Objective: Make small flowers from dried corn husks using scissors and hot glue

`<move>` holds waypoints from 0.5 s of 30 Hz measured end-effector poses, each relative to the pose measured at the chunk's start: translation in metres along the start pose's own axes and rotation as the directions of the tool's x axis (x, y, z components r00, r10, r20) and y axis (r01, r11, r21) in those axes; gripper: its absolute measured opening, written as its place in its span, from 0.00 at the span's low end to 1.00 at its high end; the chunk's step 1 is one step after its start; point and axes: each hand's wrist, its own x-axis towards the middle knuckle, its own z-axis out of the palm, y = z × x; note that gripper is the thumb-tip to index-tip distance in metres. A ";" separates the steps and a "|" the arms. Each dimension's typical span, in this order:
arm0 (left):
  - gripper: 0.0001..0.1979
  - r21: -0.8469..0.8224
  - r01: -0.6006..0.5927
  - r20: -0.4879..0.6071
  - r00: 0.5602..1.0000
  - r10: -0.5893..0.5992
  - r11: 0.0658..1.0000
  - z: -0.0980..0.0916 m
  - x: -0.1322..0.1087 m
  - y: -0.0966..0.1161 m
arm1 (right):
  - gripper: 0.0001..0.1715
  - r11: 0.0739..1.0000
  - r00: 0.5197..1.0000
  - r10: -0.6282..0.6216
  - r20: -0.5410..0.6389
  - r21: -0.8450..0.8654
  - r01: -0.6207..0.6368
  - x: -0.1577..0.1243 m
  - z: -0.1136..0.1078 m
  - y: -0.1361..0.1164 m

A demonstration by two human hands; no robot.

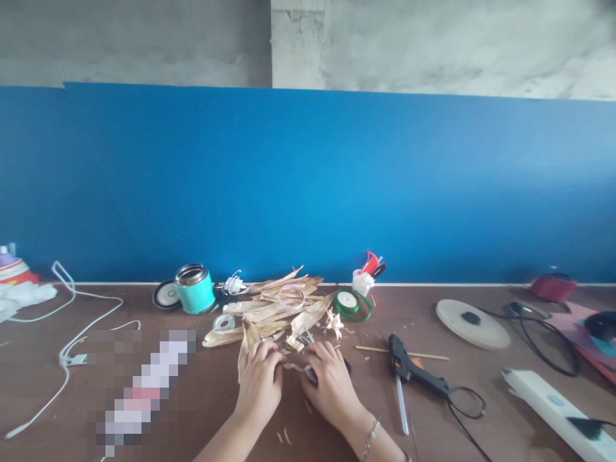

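Observation:
My left hand (pixel 261 372) is low over the table with its fingers bent, closed on a dried corn husk (pixel 247 335) that runs out beneath the fingers. My right hand (pixel 332 382) is just beside it, fingers curled down. A dark object shows partly under the right hand; its kind is hidden. Between the hands lies a thin pale strip (pixel 294 367). Beyond them spreads a pile of dried corn husks (pixel 269 312), with a roll of clear tape (pixel 291 297) on top and a small husk flower (pixel 334 325) at its right.
A green ribbon spool (pixel 347 303) and a white cup (pixel 362 282) stand behind. At right are a black glue gun (pixel 414 369), a wooden stick (pixel 433 356), a round lid (pixel 471 324) and a power strip (pixel 553 407). A turquoise jar (pixel 195 292) and white cables (pixel 91 327) are left.

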 end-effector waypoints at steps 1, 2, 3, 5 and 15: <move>0.13 -0.001 -0.003 -0.004 1.000 0.003 1.000 0.000 0.000 0.000 | 0.10 1.000 1.000 -0.017 0.012 -0.011 0.017 0.000 0.000 -0.001; 0.13 -0.003 -0.006 -0.005 1.000 0.006 1.000 0.000 0.000 0.001 | 0.11 0.999 0.999 -0.028 0.023 -0.025 0.029 0.001 0.001 -0.002; 0.13 -0.009 -0.008 -0.006 1.000 0.008 1.000 0.000 0.001 0.001 | 0.12 0.999 0.999 -0.034 0.030 -0.040 0.035 0.001 0.002 -0.002; 0.12 -0.033 -0.015 -0.009 1.000 0.015 0.999 -0.001 0.001 0.003 | 0.13 0.998 0.999 -0.023 0.023 -0.053 0.025 0.002 0.005 -0.002; 0.16 -0.187 -0.187 -0.030 0.982 0.184 0.964 -0.012 0.004 0.012 | 0.09 0.856 0.993 0.121 0.004 0.506 -0.106 0.000 -0.005 0.002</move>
